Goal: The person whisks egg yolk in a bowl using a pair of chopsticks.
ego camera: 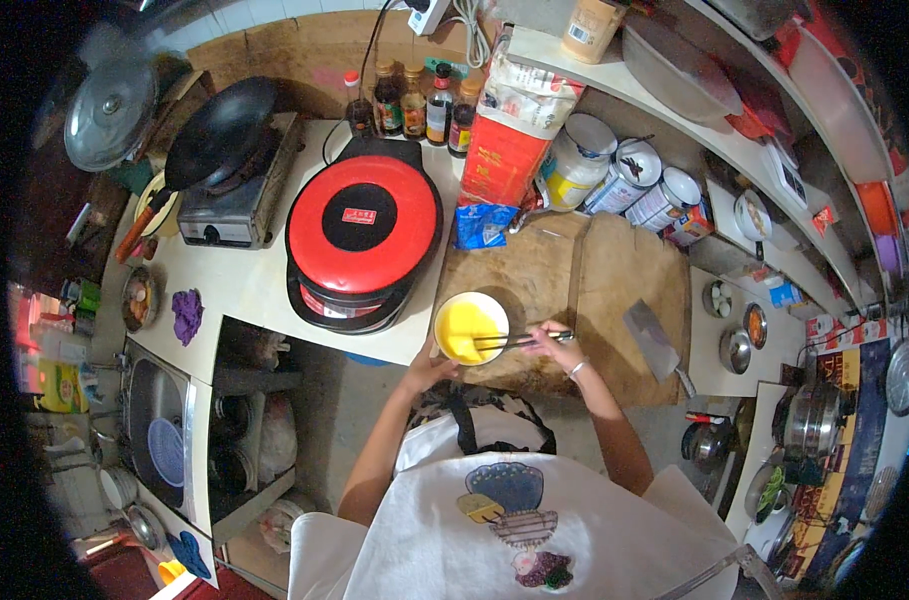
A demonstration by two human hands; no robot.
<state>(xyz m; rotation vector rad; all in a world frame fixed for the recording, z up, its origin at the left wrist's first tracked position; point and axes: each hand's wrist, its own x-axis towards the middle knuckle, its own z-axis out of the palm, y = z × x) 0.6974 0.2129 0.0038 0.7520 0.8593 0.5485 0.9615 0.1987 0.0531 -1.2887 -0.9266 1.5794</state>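
Note:
A white bowl (501, 319) of yellow liquid, which looks like beaten egg, is at the near left edge of a wooden cutting board (522, 262). My left hand (429, 367) grips the bowl by its lower left side. In my right hand (555, 345) is a pair of dark chopsticks (516, 341), their tips dipped in the yellow liquid. A cleaver (649, 337) lies flat on the board, to the right of my right hand. Left of the bowl stands a closed red electric griddle (409, 225) with a black handle.
A black wok (221, 139) sits tilted on a gas stove (233, 214) at the left. Sauce bottles (413, 101), a red flour bag (503, 157) and several tins (623, 176) line the back. A sink (154, 382) is at lower left. Small metal bowls (735, 350) stand at the right.

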